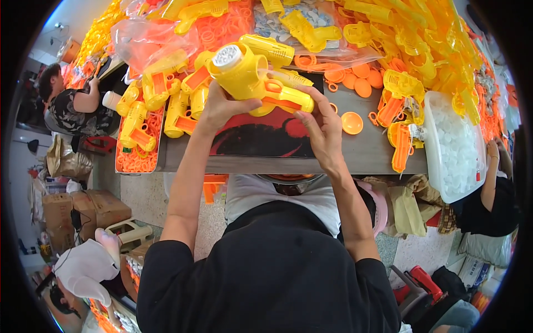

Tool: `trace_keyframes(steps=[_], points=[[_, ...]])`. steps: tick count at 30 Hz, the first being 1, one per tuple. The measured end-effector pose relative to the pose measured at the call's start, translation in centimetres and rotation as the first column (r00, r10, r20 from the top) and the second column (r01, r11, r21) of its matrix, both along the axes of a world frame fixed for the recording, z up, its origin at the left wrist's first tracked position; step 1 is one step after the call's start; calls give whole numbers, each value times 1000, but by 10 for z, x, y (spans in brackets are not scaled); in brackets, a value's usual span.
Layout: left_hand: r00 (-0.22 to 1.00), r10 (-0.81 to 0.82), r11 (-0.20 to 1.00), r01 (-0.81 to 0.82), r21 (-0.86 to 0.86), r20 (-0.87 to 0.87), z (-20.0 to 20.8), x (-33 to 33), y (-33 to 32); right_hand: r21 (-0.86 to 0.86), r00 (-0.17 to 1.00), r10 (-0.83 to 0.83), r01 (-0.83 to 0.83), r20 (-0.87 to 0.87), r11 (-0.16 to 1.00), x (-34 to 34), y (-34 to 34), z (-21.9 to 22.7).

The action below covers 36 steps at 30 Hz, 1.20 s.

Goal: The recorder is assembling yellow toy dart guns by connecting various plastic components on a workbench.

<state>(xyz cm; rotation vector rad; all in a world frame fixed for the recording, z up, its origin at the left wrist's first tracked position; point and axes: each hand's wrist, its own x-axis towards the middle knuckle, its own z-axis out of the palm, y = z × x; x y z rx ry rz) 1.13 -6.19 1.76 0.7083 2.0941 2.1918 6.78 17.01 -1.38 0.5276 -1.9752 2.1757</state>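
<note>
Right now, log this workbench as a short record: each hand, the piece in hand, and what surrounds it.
Left hand: holds the yellow toy
Right hand: fingers on the toy's right end
Toy: tilted, white cap toward upper left
Mat: red and black, on the table
Left: tray of orange rings, more yellow toys above
Right: loose orange discs
Far right: white tub of translucent pieces

- Can't see most fingers of the left hand [221, 109], tucked behind the yellow toy housing [247, 77]!
- See the yellow heap [408, 33] sliced off up top!
- Can't make out the pale pieces [271, 23], too small!
</note>
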Motion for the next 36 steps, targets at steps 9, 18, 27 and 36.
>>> trace_keyframes(steps=[9, 18, 27, 36], points=[[977, -127, 990, 135, 33, -173, 17, -2, -6, 246, 981, -83, 126, -175, 961, 7, 14, -1], [968, 94, 990, -115, -81, -232, -7, 1, 11, 98, 1000, -31, 30, 3, 995, 9, 17, -29], [983, -153, 982, 140, -129, -101, -3, -11, -8, 220, 964, -132, 184, -232, 958, 4, 14, -37], [989, -147, 989, 147, -31, 7, -5, -5, -9, 6, 999, -53, 53, -1, 999, 10, 5, -38]])
